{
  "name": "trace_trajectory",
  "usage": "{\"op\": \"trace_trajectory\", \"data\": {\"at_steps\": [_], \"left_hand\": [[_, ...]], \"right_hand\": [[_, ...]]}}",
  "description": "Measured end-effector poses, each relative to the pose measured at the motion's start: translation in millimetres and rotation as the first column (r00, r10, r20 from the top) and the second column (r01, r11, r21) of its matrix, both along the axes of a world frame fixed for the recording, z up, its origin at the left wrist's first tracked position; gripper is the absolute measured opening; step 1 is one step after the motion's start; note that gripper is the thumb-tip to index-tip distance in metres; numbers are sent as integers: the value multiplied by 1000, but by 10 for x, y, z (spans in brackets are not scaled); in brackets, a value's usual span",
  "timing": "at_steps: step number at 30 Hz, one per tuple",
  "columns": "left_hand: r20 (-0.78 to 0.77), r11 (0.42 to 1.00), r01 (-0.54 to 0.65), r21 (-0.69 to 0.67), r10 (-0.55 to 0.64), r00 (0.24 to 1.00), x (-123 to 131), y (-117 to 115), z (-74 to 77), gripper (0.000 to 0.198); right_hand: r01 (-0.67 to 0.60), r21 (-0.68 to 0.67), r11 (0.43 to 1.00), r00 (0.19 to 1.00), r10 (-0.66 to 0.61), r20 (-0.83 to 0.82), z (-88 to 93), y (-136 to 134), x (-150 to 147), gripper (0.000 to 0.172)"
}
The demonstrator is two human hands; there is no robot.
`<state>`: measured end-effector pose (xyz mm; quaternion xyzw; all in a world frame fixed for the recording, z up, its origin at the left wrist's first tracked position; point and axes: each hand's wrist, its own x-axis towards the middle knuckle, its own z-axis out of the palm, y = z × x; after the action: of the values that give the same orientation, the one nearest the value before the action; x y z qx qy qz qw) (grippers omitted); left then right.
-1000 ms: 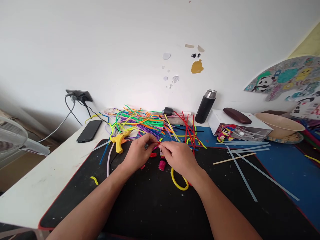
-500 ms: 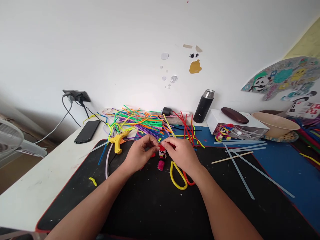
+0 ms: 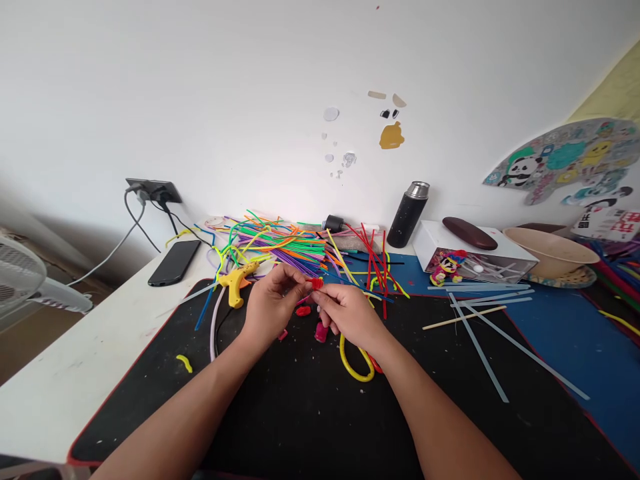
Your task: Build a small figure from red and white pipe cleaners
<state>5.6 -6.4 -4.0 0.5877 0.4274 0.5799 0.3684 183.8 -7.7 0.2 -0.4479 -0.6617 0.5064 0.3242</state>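
Between the fingertips of both hands is a small red fuzzy piece [image 3: 315, 283], seemingly coiled pipe cleaner. My left hand [image 3: 273, 305] pinches its left side, and my right hand [image 3: 353, 317] is closed at its right side. Below the right fingers is a small pink figure [image 3: 321, 332], its upper part mostly hidden; whether those fingers touch it I cannot tell. A red fuzzy bit [image 3: 303, 311] and a pink bit [image 3: 283, 335] lie on the black mat [image 3: 300, 413] near my left hand. Beside my right wrist lies a yellow pipe cleaner loop [image 3: 356, 377], with a red one [image 3: 377, 365] partly covered.
A yellow glue gun [image 3: 234, 288] and a phone [image 3: 174, 263] lie left. Many coloured pipe cleaners [image 3: 285, 243] are heaped behind my hands. A black flask [image 3: 409, 215], a white box [image 3: 425, 233], a finished-looking figure [image 3: 447, 268] and glue sticks [image 3: 480, 347] are right.
The red piece was at the figure's top and is now held apart from it between my fingers. My right hand has dropped slightly and covers more of the figure.
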Motion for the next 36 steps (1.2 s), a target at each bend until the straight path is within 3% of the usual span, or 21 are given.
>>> {"op": "trace_trajectory", "data": {"at_steps": [3,6,12,18,28,36], "left_hand": [[-141,997,-61,57,68,988,-20,4,-48,13],[-169,997,-31,74,43,985,-28,18,-77,8],[-55,997,69,-21,-70,996,-6,35,-53,8],[81,991,112,-69,-107,991,-8,46,-18,15],[15,990,129,-61,-129,992,-39,49,-5,15],[122,962,238,-135,-222,967,-3,55,-17,23]], "right_hand": [[-39,13,999,999,39,34,-3,-37,-37,35],[-43,3,999,998,43,52,8,-53,-53,34],[-59,-23,998,997,60,51,-11,-41,-51,36],[-112,-17,994,992,113,55,-19,-39,-22,41],[95,49,994,995,-93,-40,26,35,73,32],[90,198,976,983,-119,141,33,-1,44,27]]}}
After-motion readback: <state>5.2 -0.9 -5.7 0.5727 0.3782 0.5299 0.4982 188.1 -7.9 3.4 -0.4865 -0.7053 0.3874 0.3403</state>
